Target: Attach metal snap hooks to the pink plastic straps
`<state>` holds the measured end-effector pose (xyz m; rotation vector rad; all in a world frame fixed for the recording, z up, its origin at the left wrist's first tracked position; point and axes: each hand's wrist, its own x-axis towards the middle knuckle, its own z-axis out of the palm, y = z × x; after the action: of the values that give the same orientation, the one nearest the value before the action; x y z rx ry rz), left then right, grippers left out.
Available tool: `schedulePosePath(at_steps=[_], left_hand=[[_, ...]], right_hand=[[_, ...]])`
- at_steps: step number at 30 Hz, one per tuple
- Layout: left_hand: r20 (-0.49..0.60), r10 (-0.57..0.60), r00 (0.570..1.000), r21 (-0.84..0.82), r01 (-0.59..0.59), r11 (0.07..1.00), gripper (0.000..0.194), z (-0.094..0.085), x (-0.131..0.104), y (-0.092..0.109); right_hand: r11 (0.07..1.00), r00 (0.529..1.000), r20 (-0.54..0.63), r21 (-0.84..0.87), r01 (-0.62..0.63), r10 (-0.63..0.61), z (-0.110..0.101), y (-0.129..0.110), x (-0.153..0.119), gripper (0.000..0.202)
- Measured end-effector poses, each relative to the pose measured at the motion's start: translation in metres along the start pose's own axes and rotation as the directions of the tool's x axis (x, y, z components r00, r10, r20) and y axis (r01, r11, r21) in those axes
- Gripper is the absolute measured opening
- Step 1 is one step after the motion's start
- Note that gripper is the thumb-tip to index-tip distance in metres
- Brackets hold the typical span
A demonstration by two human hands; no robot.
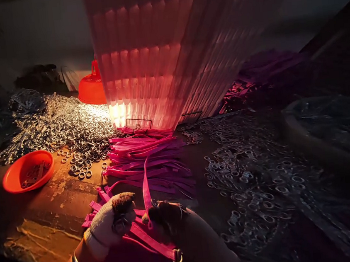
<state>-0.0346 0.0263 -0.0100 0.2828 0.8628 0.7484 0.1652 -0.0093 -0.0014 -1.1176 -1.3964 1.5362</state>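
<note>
My left hand, in a pale glove with dark-covered fingertips, is closed over pink straps in front of me. What its fingers pinch is in shadow and cannot be made out. Beside it, my right hand grips a pink strap between dark-covered fingers. That strap stands up from the fingertips, and a small loop shows at its lower end. Below the hands, another pink strap runs toward the right and ends in a metal ring. Many more pink straps are layered just beyond my hands.
Shiny metal rings are heaped at the left under a red lamp. An orange bowl holds small metal pieces. Ridged translucent panels rise behind the straps. Metal ring pieces are spread on the dim right side, near a large basin.
</note>
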Motion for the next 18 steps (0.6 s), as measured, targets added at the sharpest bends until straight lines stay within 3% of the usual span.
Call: schedulePosePath(at_steps=[3,5,7,11,16,18], left_hand=[[-0.053,0.235,0.971,0.098,-0.229,0.969,0.031,-0.009,-0.011,-0.003],[-0.041,0.359,0.933,0.223,-0.341,0.913,0.039,-0.013,-0.015,-0.005],[-0.025,0.432,0.902,0.342,-0.398,0.851,0.044,-0.013,-0.016,-0.006],[0.048,0.538,0.841,0.521,-0.481,0.705,0.042,-0.008,-0.016,-0.004],[0.235,0.716,0.657,0.637,-0.661,0.397,0.045,-0.001,-0.008,0.003],[0.224,0.717,0.66,0.641,-0.654,0.403,0.048,0.0,-0.003,0.003]], right_hand=[[0.984,0.999,0.036,0.175,-0.021,0.015,0.008,-0.013,0.009,0.013],[0.972,0.999,0.047,0.233,-0.021,0.01,0.014,-0.02,0.018,0.019],[0.939,0.998,0.039,0.339,-0.062,0.052,0.023,-0.024,0.026,0.023],[0.774,0.973,-0.013,0.608,-0.176,0.232,0.041,-0.024,0.033,0.025],[0.781,0.966,-0.089,0.61,-0.138,0.241,0.048,-0.017,0.035,0.033],[0.797,0.967,-0.097,0.589,-0.134,0.234,0.049,-0.014,0.036,0.039]])
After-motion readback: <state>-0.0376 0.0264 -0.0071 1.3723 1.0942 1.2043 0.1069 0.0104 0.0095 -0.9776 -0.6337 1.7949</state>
